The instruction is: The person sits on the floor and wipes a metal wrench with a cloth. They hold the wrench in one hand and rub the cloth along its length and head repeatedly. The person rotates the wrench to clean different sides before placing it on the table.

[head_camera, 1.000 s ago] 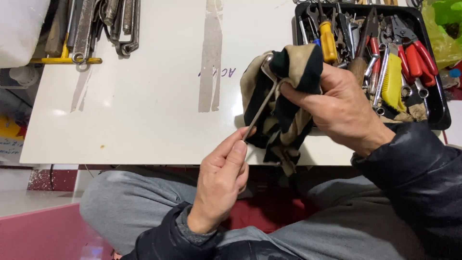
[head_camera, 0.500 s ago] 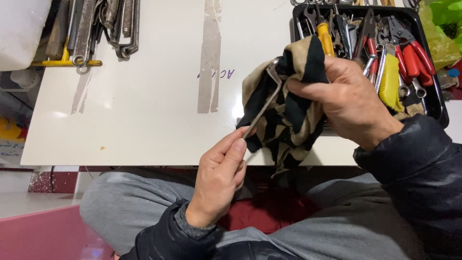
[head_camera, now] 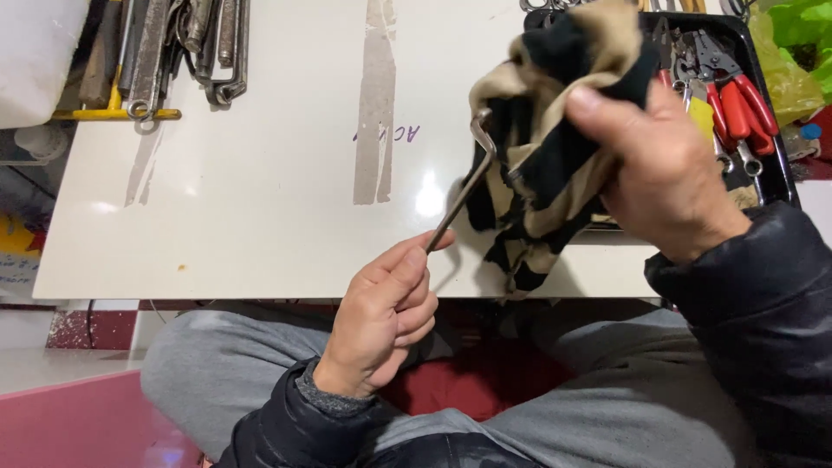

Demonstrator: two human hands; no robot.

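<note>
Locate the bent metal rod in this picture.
The bent metal rod is centre frame, lower end pinched in the left hand, hooked top beside the striped cloth.

Glossy white table (head_camera: 260, 217), pink floor (head_camera: 78, 416), bright overhead glare

A low white table (head_camera: 260, 208) carried the things. Two grey worn strips marked its top, one broad and running down the middle, one fainter at the left. At its far left corner lay a pile of steel wrenches (head_camera: 186, 39) over a yellow-handled tool (head_camera: 117, 111). At the far right sat a black tray (head_camera: 784, 165) filled with red-handled pliers (head_camera: 737, 87) and spanners.
</note>
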